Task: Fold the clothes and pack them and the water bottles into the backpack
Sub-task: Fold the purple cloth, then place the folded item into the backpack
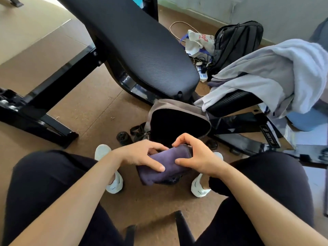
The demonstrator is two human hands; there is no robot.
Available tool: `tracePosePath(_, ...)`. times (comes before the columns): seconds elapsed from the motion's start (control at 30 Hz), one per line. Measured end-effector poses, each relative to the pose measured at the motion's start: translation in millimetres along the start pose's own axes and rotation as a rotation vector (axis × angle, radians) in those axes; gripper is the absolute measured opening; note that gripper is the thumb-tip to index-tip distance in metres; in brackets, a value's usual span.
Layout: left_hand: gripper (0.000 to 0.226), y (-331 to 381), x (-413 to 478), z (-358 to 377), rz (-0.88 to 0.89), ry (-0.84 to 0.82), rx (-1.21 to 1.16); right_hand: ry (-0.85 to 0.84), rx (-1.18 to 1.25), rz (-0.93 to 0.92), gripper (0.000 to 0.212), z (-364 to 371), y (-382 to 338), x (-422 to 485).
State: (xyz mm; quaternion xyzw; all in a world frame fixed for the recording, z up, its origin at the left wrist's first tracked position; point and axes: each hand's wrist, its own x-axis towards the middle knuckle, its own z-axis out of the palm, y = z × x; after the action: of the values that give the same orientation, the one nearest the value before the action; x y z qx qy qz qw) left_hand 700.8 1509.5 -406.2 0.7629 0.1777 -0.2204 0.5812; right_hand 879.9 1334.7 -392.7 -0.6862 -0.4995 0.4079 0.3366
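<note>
A folded purple cloth (165, 170) sits between my knees, held from both sides. My left hand (143, 154) grips its left end with thumb on top and fingers curled over the far edge. My right hand (192, 153) grips its right end the same way. Just beyond the cloth, a grey backpack (175, 105) stands on the floor with its dark main compartment gaping open toward me. A pile of light grey and white clothes (269, 73) lies draped over a black seat at the right. A water bottle (202, 73) lies on the floor behind the bench.
A black padded weight bench (134, 43) slants across the middle, its steel legs (44, 110) reaching left. A second black backpack (236, 41) and a white bag (198, 41) sit by the far wall with cables. My white shoes (113, 183) rest on the brown floor.
</note>
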Motion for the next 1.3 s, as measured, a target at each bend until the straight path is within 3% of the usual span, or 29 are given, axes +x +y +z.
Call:
tracePosePath(0.17, 0.033, -7.2, 24.1, 14.3, 0.014, 0.099, 0.011, -0.084, -0.134, 0.014, 0.042, -14.7, 13.5, 24.4)
tracePosePath(0.3, 0.030, -23.4, 42.1, 15.9, -0.024, 0.348, 0.017, -0.092, -0.208, 0.211, 0.027, -49.1, 49.7, 66.1)
tracePosePath(0.37, 0.029, -33.3, 49.6, 13.6, -0.071, 0.433, 0.059, -0.093, -0.230, 0.376, 0.033, -62.7, 71.4, 85.3)
tracePosePath(0.47, 0.022, -42.9, 63.8, 4.2, -0.121, 0.492, 0.112, 0.010, -0.047, 0.554, 0.048, -67.9, 82.7, 109.4)
tracePosePath(0.57, 0.030, -49.3, 91.1, -4.4, -0.190, 0.501, 0.157, 0.208, 0.241, 0.561, 0.051, -68.3, 81.5, 129.4)
tracePosePath(0.7, 0.047, -59.0, 146.8, -1.8, -0.228, 0.511, 0.293, 0.297, 0.509, 0.605, 0.065, -76.7, 90.1, 145.4)
tracePosePath(1.03, 0.053, -119.4, 274.6, 9.6, -0.116, 0.638, 1.133, 0.342, 0.961, 0.561, 0.057, -105.6, 102.6, 155.7)
tracePosePath(1.13, 0.063, -142.4, 291.9, 10.5, -0.288, 0.551, 1.071, 0.330, 1.062, 0.514, 0.055, -109.5, 101.3, 153.8)
tracePosePath(1.3, 0.065, -177.4, 310.1, 29.0, -0.512, 0.245, 0.669, 0.310, 1.064, 0.475, 0.054, -110.5, 98.9, 153.0)
